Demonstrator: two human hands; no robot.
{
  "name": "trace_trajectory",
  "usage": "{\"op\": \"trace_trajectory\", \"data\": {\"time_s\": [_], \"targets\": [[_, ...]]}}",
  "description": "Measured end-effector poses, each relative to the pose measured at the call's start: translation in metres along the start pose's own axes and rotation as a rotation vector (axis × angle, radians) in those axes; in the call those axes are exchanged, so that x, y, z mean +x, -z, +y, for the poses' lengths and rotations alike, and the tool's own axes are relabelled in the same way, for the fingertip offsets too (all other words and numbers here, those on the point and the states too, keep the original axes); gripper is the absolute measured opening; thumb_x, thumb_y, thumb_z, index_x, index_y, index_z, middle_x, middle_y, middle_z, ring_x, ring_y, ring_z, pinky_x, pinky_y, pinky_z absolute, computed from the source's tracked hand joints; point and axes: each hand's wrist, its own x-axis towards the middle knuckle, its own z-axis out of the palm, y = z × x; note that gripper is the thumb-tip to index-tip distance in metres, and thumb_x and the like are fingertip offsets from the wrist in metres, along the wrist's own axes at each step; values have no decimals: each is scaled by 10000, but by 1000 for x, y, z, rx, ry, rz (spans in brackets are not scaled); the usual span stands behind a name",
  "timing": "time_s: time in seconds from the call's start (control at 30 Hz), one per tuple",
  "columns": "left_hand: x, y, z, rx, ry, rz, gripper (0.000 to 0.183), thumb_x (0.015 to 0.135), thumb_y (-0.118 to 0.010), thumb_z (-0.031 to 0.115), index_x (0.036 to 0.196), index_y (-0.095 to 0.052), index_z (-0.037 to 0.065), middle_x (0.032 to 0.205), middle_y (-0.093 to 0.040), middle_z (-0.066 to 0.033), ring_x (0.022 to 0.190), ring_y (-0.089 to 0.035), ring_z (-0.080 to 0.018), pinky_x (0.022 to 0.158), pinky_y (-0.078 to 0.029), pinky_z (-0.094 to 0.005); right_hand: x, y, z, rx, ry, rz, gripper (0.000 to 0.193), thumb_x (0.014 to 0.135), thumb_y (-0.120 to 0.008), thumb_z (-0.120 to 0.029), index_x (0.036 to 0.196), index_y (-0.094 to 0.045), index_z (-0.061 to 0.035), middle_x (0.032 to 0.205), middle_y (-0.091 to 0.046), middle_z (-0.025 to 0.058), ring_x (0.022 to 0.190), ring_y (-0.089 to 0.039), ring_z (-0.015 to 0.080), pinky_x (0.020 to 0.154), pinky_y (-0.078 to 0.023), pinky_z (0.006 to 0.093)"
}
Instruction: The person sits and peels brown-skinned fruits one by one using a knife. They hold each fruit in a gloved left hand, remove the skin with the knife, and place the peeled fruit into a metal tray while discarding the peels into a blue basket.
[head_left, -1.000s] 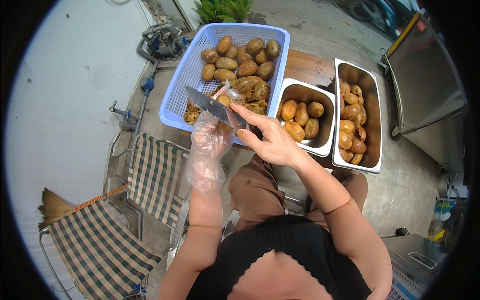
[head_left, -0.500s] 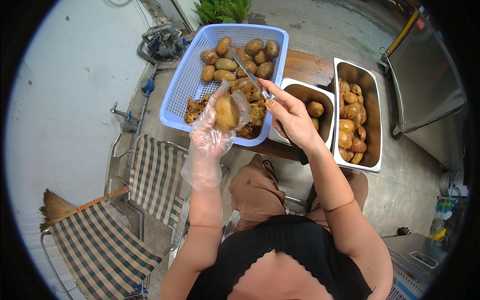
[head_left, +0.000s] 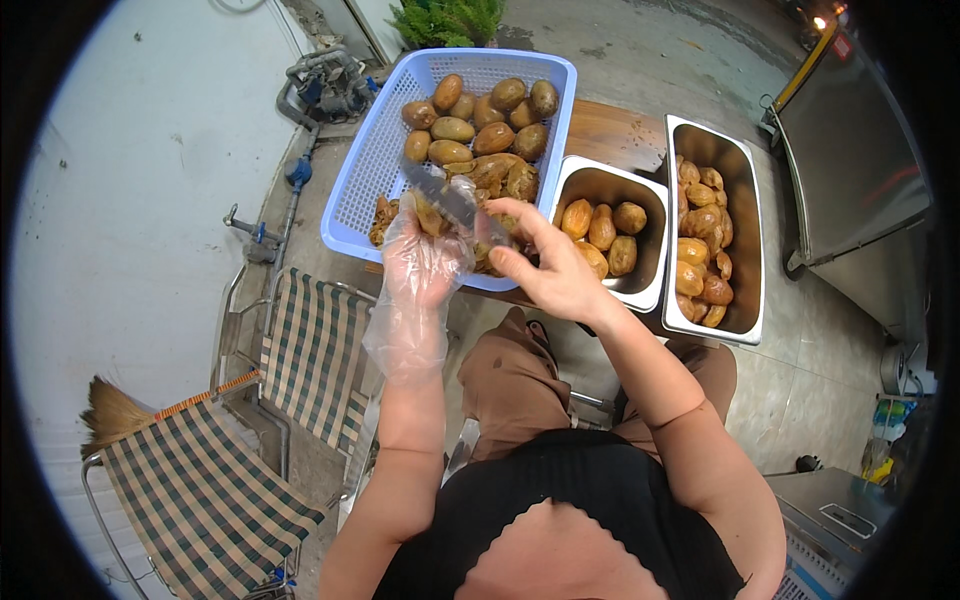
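In a clear plastic glove, my left hand [head_left: 425, 265] holds an oval, brownish-yellow fruit [head_left: 429, 216] over the near side of a blue plastic basket [head_left: 345, 205]. My bare right hand [head_left: 555, 262] grips a knife [head_left: 440, 192], its handle hidden in the fingers. The blade, a little blurred, crosses in front of the fruit and hides part of it; I cannot tell if it touches. Inside the basket, several whole brown-green fruits [head_left: 452, 129] lie at the far end, with brown peelings [head_left: 384, 218] nearer to me.
Right of the basket, a small steel pan [head_left: 655, 225] holds several peeled-looking fruits [head_left: 601, 228]. A longer steel pan [head_left: 742, 215] beside it holds more. Both rest by a wooden bench [head_left: 615, 135]. Checked folding chairs [head_left: 315, 350] and wall pipes [head_left: 290, 200] are on the left, a steel cabinet [head_left: 850, 150] on the right.
The knife has swung left and down across the fruit. My right hand has shifted slightly lower and left, uncovering the small pan's fruits. The fruit has tilted and sits lower in my left fingers.
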Motion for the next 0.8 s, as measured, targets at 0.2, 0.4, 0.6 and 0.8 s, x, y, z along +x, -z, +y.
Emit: {"op": "trace_trajectory", "data": {"time_s": [0.2, 0.4, 0.6, 0.8], "targets": [[-10, 2, 1, 149, 85, -21, 394, 918, -532, 302, 1203, -510, 30, 1124, -598, -150, 1008, -600, -283, 878, -511, -447, 4, -17, -2, -355, 227, -24, 598, 825, -592, -251, 1362, -402, -70, 972, -602, 209, 841, -596, 366, 766, -474, 419], [-7, -1, -6, 88, 81, -91, 386, 916, -534, 294, 1195, -520, 27, 1127, -602, -144, 1025, -599, -276, 888, -508, -425, 6, -19, -1, -417, 214, 3, 584, 822, -590, -248, 1356, -423, -84, 838, -587, 185, 757, -594, 351, 683, -474, 417], [-7, 10, -3, 104, 16, -67, 379, 917, -526, 280, 1181, -525, 7, 1131, -599, -158, 1028, -600, -287, 890, -508, -428, 8, -21, -3, -443, 211, -4, 575, 822, -585, -244, 1355, -429, -93, 782, -568, 165, 683, -585, 336, 635, -471, 416], [-5, 16, 0, 72, 34, -91, 379, 919, -515, 259, 1169, -521, -26, 1134, -592, -177, 1042, -591, -290, 895, -504, -430, 7, -23, 0, -467, 220, 17, 564, 827, -577, -238, 1356, -432, -109, 765, -549, 158, 701, -580, 328, 636, -464, 418]]}}
